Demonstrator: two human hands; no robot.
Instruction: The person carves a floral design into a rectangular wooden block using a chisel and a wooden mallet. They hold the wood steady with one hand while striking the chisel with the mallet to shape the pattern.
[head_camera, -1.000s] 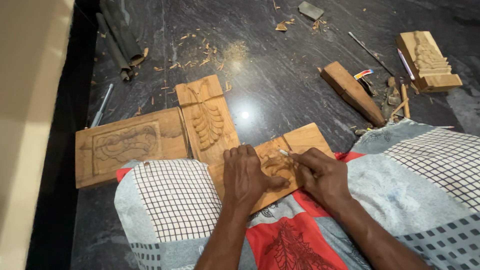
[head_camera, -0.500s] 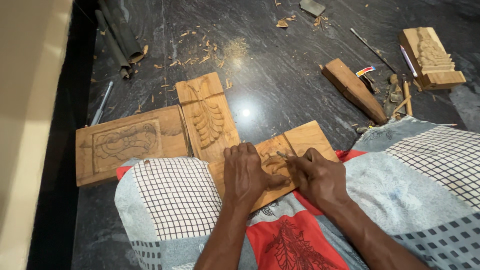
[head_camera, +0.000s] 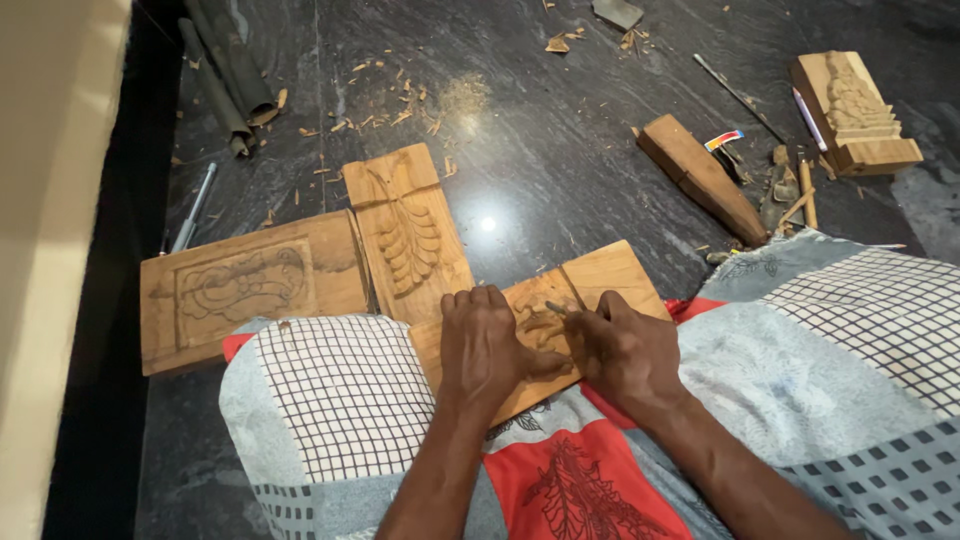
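A carved wooden panel (head_camera: 610, 275) lies across my lap on patterned cloth (head_camera: 340, 390). My left hand (head_camera: 485, 345) presses flat on the panel, fingers together, thumb reaching toward the right hand. My right hand (head_camera: 625, 350) grips a small carving tool (head_camera: 556, 309) whose tip rests on the carved relief in the panel's middle. The hands touch each other over the carving and hide most of it.
Two other carved panels lie on the dark stone floor: a wide one (head_camera: 245, 290) at left and a leaf-pattern one (head_camera: 405, 230) beside it. A wooden mallet-like block (head_camera: 700, 180), a carved block (head_camera: 855, 110), thin tools and wood chips (head_camera: 400, 100) are scattered beyond.
Both hands stay on the panel; the right hand and tool shift only slightly over the carving. The view has tilted a little.
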